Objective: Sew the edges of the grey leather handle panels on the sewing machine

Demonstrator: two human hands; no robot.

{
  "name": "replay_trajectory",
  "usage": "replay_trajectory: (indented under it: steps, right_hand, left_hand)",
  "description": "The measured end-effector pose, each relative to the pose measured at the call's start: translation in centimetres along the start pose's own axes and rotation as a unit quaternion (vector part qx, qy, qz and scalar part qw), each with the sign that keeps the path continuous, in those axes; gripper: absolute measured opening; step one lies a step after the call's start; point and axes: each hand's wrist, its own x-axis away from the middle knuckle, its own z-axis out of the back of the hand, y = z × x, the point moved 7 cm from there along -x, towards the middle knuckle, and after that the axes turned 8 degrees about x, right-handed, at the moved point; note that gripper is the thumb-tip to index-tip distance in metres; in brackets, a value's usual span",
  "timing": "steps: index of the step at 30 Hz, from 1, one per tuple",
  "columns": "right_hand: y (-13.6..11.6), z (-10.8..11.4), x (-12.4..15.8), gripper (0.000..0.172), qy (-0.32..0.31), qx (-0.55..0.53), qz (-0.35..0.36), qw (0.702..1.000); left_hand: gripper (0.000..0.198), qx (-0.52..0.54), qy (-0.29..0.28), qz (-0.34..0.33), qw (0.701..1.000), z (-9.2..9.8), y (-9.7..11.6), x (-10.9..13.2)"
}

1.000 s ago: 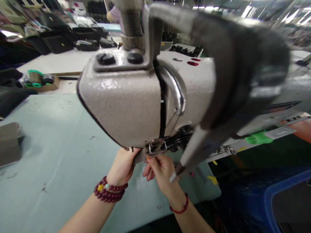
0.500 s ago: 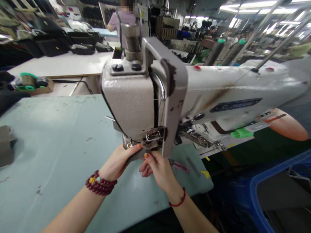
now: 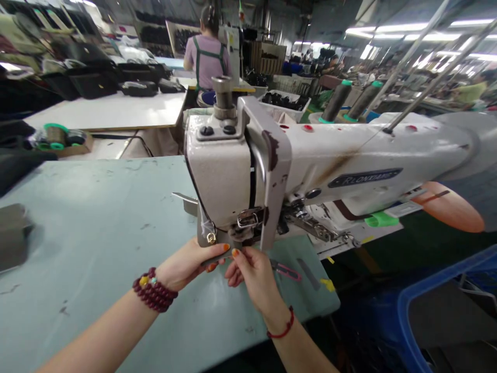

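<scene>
My left hand [image 3: 190, 267] pinches the near edge of a grey flat piece of material [image 3: 202, 239], thumb on top and fingertips beneath. A small gold-coloured metal fitting [image 3: 211, 238] shows close to its thumb. Beside it, my right hand [image 3: 252, 274] is closed, with thumb and forefinger on the same edge and the other fingers curled under. Both hands are just in front of the needle area of a white sewing machine [image 3: 221, 176]. The presser foot and needle are mostly hidden behind the machine's head and guard bar [image 3: 274, 197].
A pink-handled tool [image 3: 288, 271] and a dark flat strip [image 3: 308, 273] lie right of my hands on the pale green table [image 3: 97, 233]. Another grey piece [image 3: 13, 235] lies at far left. A blue bin [image 3: 406, 305] stands right. A person [image 3: 207, 57] stands behind.
The view has shifted, so the machine head appears lower and more of the grey piece and metal fitting shows. Both hands keep their hold and have hardly moved.
</scene>
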Motion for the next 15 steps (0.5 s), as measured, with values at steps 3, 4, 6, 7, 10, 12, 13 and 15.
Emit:
replay_trajectory:
  steps: [3, 4, 6, 7, 10, 12, 13, 15]
  right_hand:
    - [0.0, 0.0, 0.0, 0.049, 0.013, -0.008, -0.007, 1.000]
    - [0.0, -0.1, -0.1, 0.050, 0.015, -0.009, -0.008, 1.000]
    - [0.1, -0.2, -0.2, 0.051, 0.023, -0.013, -0.010, 1.000]
    - [0.2, -0.3, -0.2, 0.052, 0.029, -0.015, -0.013, 0.999]
    - [0.4, -0.4, -0.4, 0.052, 0.051, -0.024, -0.019, 0.998]
    - [0.4, -0.6, -0.4, 0.051, 0.063, -0.027, -0.022, 0.997]
    - [0.3, -0.7, -0.3, 0.050, 0.068, -0.028, -0.024, 0.997]
    - [0.2, -0.8, -0.3, 0.049, 0.079, -0.024, -0.028, 0.996]
  left_hand:
    - [0.026, 0.000, -0.004, -0.002, 1.000, 0.2, -0.3, -0.2]
    - [0.025, -0.003, -0.004, -0.002, 1.000, 0.3, -0.4, -0.2]
    - [0.025, -0.008, -0.004, -0.004, 1.000, 0.6, -0.4, -0.3]
    - [0.025, -0.009, -0.004, -0.006, 1.000, 0.6, -0.3, -0.4]
    - [0.025, -0.009, -0.004, -0.013, 1.000, 0.6, 0.1, -0.5]
    - [0.027, -0.010, 0.004, -0.019, 1.000, 0.5, 0.5, -0.4]
    - [0.029, -0.011, 0.009, -0.020, 1.000, 0.4, 0.8, -0.3]
    - [0.031, -0.003, 0.032, -0.025, 0.999, 0.4, 1.3, -0.2]
